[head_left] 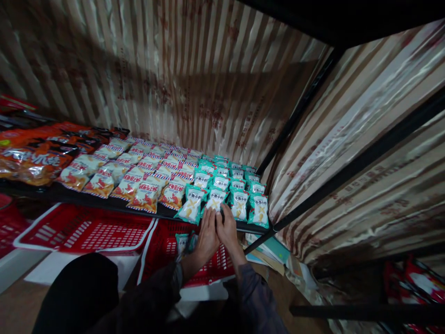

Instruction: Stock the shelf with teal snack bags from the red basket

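Observation:
A teal-and-white snack bag [216, 198] lies in the front row at the shelf edge, printed side up. My left hand [208, 234] and my right hand [227, 228] are side by side at its lower end, with their fingers closed on it. Parts of the fingers and the bag's bottom edge are hidden. Matching bags flank it: one on the left [192, 204], one on the right [239, 205] and another at the corner [258, 209]. More rows of the same bags run back to the wall.
Cream snack bags [144, 192] fill the shelf to the left, then orange bags [38, 155]. Below are red baskets [93, 227], one holding a few teal bags [181, 242]. Black frame bars [313, 197] slant at the right. Striped sheeting [208, 69] covers the walls.

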A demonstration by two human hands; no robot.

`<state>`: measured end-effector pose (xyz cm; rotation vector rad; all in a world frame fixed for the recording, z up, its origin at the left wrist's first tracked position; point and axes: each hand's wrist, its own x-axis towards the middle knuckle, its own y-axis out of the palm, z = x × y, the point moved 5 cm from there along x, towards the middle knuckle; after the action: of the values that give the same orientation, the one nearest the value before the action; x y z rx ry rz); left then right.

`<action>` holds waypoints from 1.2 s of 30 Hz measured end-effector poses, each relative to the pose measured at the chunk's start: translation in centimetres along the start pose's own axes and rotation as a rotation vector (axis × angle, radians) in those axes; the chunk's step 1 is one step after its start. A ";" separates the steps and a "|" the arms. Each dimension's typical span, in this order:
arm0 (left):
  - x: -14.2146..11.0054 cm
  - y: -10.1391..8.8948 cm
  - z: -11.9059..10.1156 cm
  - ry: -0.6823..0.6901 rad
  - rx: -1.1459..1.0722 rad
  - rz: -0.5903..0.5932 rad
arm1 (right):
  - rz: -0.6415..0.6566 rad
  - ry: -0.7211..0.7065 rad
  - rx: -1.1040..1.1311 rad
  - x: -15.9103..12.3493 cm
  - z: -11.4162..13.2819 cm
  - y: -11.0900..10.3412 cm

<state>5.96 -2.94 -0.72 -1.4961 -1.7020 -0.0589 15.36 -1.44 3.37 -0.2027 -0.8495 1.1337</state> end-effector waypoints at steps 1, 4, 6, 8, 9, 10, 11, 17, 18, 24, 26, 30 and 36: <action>0.1 0.1 0.0 0.003 -0.014 0.002 | -0.011 -0.011 0.002 0.1 0.0 -0.1; 0.3 0.2 0.0 0.016 -0.041 0.004 | -0.030 -0.037 -0.013 0.6 -0.1 -0.4; 0.5 0.2 -0.1 0.024 -0.043 0.004 | -0.028 -0.051 -0.031 1.0 -0.3 -0.5; 0.7 0.2 -0.1 0.033 -0.038 0.008 | -0.018 -0.065 -0.051 1.3 -0.7 -0.4; 0.8 0.2 -0.2 0.037 -0.034 0.013 | -0.010 -0.073 -0.061 1.5 -0.8 -0.4; 0.9 0.1 -0.2 0.041 -0.030 0.016 | 0.000 -0.081 -0.070 1.6 -1.0 -0.3; 1.1 0.0 -0.2 0.044 -0.024 0.019 | 0.010 -0.090 -0.075 1.6 -1.1 -0.2; 1.8 -0.5 -0.3 0.080 0.010 0.033 | 0.011 -0.116 -0.134 1.7 -1.0 -0.1; 1.9 -0.5 -0.3 0.085 0.016 0.039 | 0.006 -0.128 -0.155 1.7 -0.9 -0.1; 2.2 -0.4 0.2 0.097 0.061 0.035 | -0.015 -0.264 -0.308 1.1 0.0 -0.4; 2.4 -0.4 0.3 0.108 0.081 0.021 | -0.025 -0.283 -0.349 1.0 0.1 -0.5; 3.3 -0.3 0.5 0.120 0.106 0.013 | -0.031 -0.319 -0.383 0.8 -0.1 -0.6; 4.9 0.2 0.7 0.111 0.162 -0.030 | -0.084 -0.379 -0.395 0.6 -1.0 -1.6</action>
<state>6.05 1.36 1.68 -1.3241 -1.6010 -0.0190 17.29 -1.37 3.86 -0.2790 -1.4069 0.9297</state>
